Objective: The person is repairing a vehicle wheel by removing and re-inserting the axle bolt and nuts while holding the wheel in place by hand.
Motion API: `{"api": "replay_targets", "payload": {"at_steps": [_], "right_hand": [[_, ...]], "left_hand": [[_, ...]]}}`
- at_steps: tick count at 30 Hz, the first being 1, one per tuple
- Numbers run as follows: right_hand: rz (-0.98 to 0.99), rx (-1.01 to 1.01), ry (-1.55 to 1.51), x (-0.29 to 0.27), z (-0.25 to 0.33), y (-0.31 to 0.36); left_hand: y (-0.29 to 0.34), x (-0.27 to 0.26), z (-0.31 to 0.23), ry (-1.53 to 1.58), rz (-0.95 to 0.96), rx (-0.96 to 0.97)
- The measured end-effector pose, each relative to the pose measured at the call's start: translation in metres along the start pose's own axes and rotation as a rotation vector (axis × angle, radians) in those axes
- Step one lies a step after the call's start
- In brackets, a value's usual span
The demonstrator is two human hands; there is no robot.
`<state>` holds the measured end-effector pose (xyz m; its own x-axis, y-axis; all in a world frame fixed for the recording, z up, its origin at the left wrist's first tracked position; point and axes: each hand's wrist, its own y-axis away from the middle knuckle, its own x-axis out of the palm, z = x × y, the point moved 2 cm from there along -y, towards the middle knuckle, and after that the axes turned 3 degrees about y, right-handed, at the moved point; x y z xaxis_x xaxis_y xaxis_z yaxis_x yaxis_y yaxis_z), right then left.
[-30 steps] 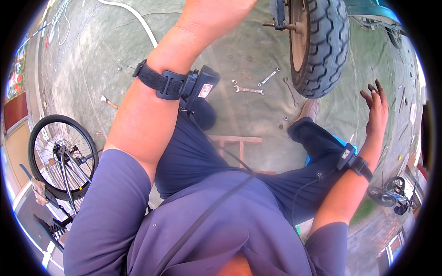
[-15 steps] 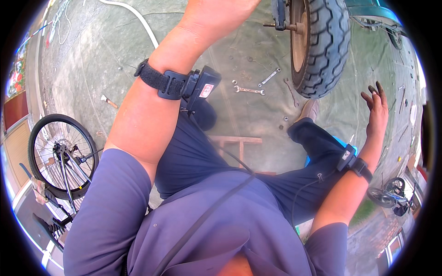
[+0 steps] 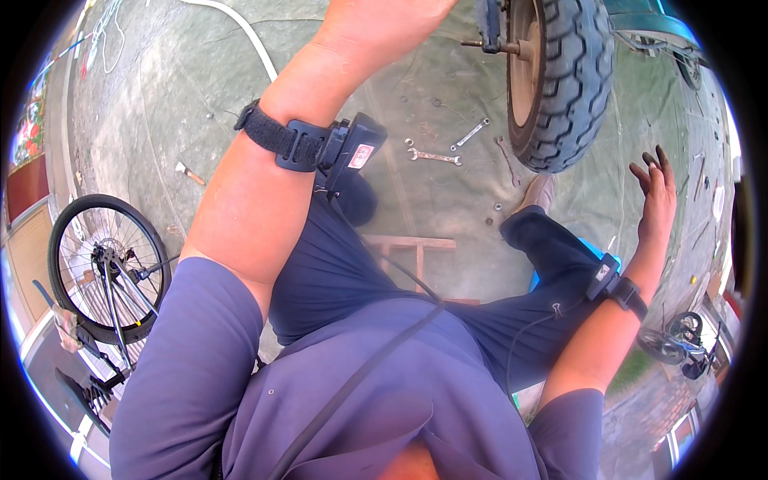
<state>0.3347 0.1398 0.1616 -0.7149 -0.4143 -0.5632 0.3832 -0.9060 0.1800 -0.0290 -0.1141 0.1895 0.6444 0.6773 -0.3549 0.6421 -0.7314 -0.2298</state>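
My left hand (image 3: pixel 392 24) reaches past the top edge, left of a motorcycle-type wheel; its fingers are cut off, so what it touches cannot be seen. The wheel has a black treaded tire (image 3: pixel 572 88) and a rusty brown rim (image 3: pixel 524 72). A threaded axle end (image 3: pixel 480 45) sticks out on its left side. To the right of the tire my right hand (image 3: pixel 658 192) is held in the air, empty, its blackened fingers apart.
Two wrenches (image 3: pixel 436 157) and a few small nuts (image 3: pixel 498 206) lie on the green ground sheet (image 3: pixel 416 196). A small hammer (image 3: pixel 190 173) rests at left, beyond an upturned bicycle's wheel (image 3: pixel 108 272). A wooden frame (image 3: pixel 420 244) lies between my legs. Another small bicycle (image 3: pixel 680 344) is at right.
The wheel sits very slightly farther right in the picture. Both arms keep nearly the same pose, and the right hand's fingers stay spread.
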Motion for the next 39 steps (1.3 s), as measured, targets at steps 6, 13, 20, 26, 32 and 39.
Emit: {"api": "replay_targets", "payload": {"at_steps": [6, 13, 20, 26, 32, 39], "right_hand": [[0.001, 0.002, 0.01, 0.0023, 0.0029, 0.0016], [0.006, 0.003, 0.034, 0.0003, 0.0011, 0.0001], [0.004, 0.013, 0.044, 0.0006, 0.0019, 0.0], [-0.002, 0.007, 0.032, 0.001, 0.0022, 0.0009], [-0.001, 0.014, 0.036, -0.0004, 0.0007, -0.0002], [-0.001, 0.012, 0.015, 0.0, 0.0019, -0.0003]], "left_hand": [[0.0004, -0.0007, 0.0011, 0.029, 0.005, -0.019], [-0.0006, -0.001, 0.0012, -0.036, 0.004, -0.003], [-0.0016, -0.0005, 0.003, -0.054, -0.002, 0.018], [-0.0013, 0.0002, 0.0019, -0.052, 0.003, -0.017], [-0.0023, 0.0018, 0.0043, -0.043, 0.007, -0.005], [-0.0029, 0.0015, 0.0056, -0.053, -0.008, 0.012]]}}
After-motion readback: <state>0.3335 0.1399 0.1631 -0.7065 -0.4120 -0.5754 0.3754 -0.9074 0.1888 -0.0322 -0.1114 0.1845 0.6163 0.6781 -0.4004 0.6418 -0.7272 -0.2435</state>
